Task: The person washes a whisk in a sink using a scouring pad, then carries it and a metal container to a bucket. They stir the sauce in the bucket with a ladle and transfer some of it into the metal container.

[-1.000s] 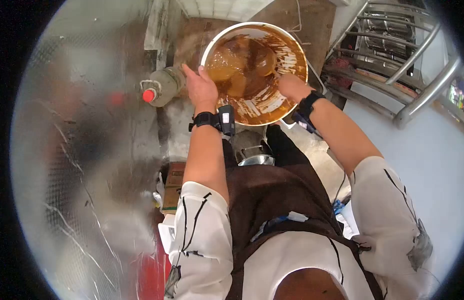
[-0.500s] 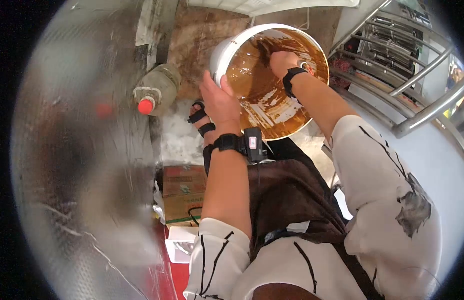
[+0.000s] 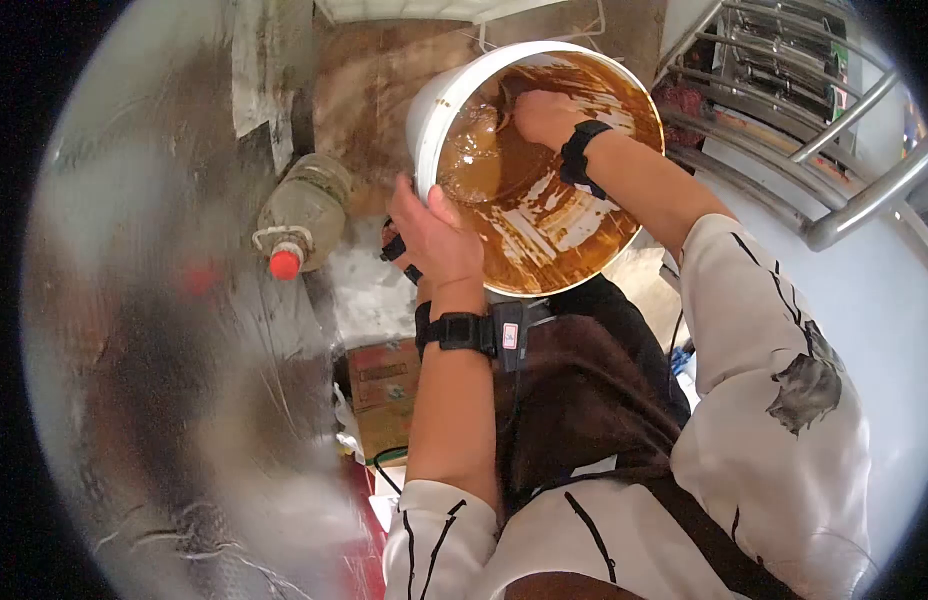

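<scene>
A white bucket point(image 3: 431, 150) is tilted with its mouth toward me, its inner wall smeared with brown paste. Shiny brown liquid point(image 3: 474, 155) has pooled at its left inside. My left hand point(image 3: 439, 238) grips the bucket's rim at the lower left, thumb at the edge and fingers along the outer wall. Deep in the bucket, my right hand point(image 3: 546, 118) is closed, knuckles toward the liquid. Something brown-coated shows by its fingers, too covered to name. Both wrists wear black straps.
Left of the bucket lies a clear plastic bottle point(image 3: 304, 215) with a red cap. Cardboard boxes point(image 3: 384, 385) stand below it. At the right is a rack of metal tubes point(image 3: 834, 185); a white wire basket point(image 3: 424, 10) sits at the top edge.
My right hand has moved left and slightly up inside the bucket, toward the pooled liquid. The bucket's mouth appears slightly lower at its bottom edge, and my left hand stays on the rim.
</scene>
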`<action>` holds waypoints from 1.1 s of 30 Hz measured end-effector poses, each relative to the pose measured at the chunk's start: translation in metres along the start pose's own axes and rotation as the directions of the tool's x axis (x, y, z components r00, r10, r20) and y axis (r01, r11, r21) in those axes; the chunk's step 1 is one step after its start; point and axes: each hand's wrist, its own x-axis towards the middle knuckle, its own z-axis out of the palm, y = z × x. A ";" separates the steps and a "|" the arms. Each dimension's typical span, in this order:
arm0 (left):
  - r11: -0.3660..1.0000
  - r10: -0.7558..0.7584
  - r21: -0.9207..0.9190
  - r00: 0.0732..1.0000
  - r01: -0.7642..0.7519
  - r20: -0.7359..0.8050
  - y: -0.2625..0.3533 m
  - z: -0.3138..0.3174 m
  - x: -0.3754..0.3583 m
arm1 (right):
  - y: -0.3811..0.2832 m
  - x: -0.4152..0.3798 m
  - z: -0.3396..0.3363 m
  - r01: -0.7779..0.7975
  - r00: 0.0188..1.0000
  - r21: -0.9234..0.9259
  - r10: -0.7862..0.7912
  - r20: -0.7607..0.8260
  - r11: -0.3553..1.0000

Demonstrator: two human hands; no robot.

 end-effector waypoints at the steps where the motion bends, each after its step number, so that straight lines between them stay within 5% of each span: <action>1: 1.000 -0.007 -0.016 1.000 0.007 0.005 0.001 -0.001 0.000 | -0.001 0.005 0.008 -0.026 0.999 0.050 0.028 -0.039 0.998; 9: 0.979 -0.013 -0.201 1.000 0.008 -0.027 0.012 -0.002 -0.001 | -0.006 -0.001 0.024 -0.077 0.997 0.112 0.076 0.018 0.991; 18: 0.996 0.087 -0.005 0.995 -0.087 -0.051 0.010 -0.002 -0.001 | -0.012 -0.008 0.023 -0.122 0.991 0.231 0.106 0.080 0.965; 21: 0.991 0.018 -0.130 0.999 -0.023 -0.032 0.014 -0.002 -0.001 | -0.010 -0.004 0.021 -0.093 0.994 0.190 0.079 0.077 0.977; 29: 0.993 0.074 -0.090 0.997 -0.077 -0.034 0.003 0.001 0.001 | -0.002 -0.006 0.026 -0.129 0.990 0.201 0.114 0.085 0.971; 33: 0.996 0.082 -0.030 0.996 -0.082 -0.030 0.003 -0.001 0.000 | 0.010 0.012 0.056 -0.015 0.999 0.257 0.027 -0.042 0.966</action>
